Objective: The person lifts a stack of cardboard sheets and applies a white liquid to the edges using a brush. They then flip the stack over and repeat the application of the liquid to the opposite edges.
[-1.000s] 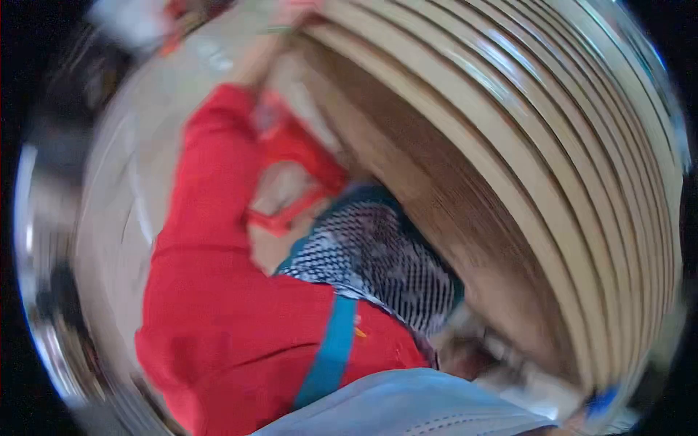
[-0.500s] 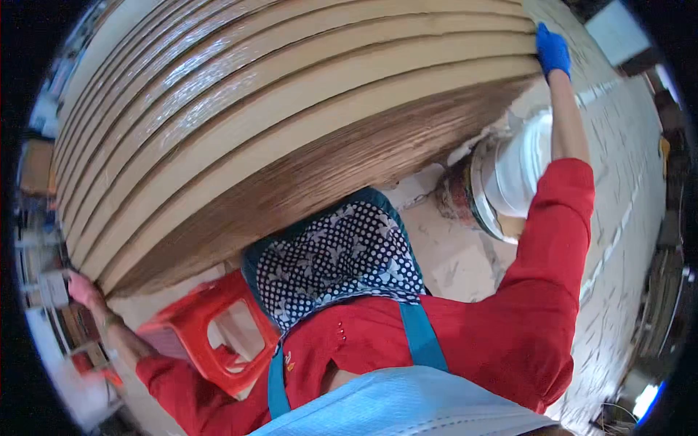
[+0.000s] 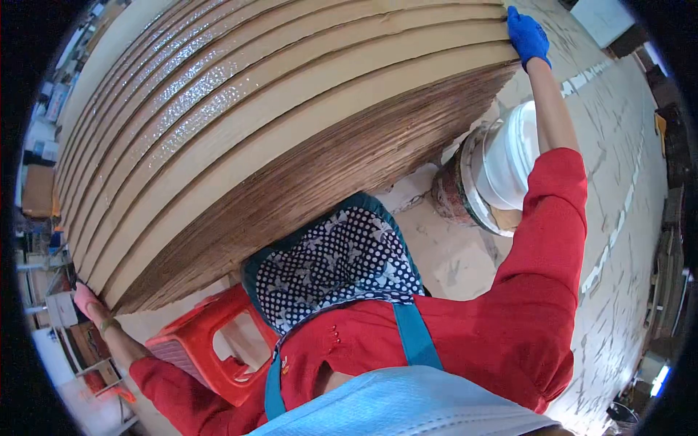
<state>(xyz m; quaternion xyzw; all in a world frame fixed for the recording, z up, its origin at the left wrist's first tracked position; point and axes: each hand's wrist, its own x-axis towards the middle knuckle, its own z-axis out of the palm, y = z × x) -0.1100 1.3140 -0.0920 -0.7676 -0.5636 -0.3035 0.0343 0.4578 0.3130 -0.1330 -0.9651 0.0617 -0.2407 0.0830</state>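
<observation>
A tall stack of brown cardboard sheets (image 3: 349,138) fills the upper part of the head view. Its top sheets are fanned into overlapping strips, and a wet-looking shine covers several of them at the upper left. My right hand (image 3: 528,36), in a blue glove, grips the right edge of these sheets near the front corner. At the far left, my left hand (image 3: 88,299), which looks pink-gloved, holds the front left corner of the sheets; its fingers are partly hidden. Both arms are spread wide.
A white bucket (image 3: 503,166) sits in a stained, larger container (image 3: 452,190) right of the stack. Below the stack are a red plastic stool (image 3: 211,330) and a polka-dot apron (image 3: 334,261) over my lap. Shelves and boxes (image 3: 38,190) line the left side.
My right hand has shifted left and slightly up with the sheets' right edge. My left hand sits slightly lower at the corner. The view has shifted a little too.
</observation>
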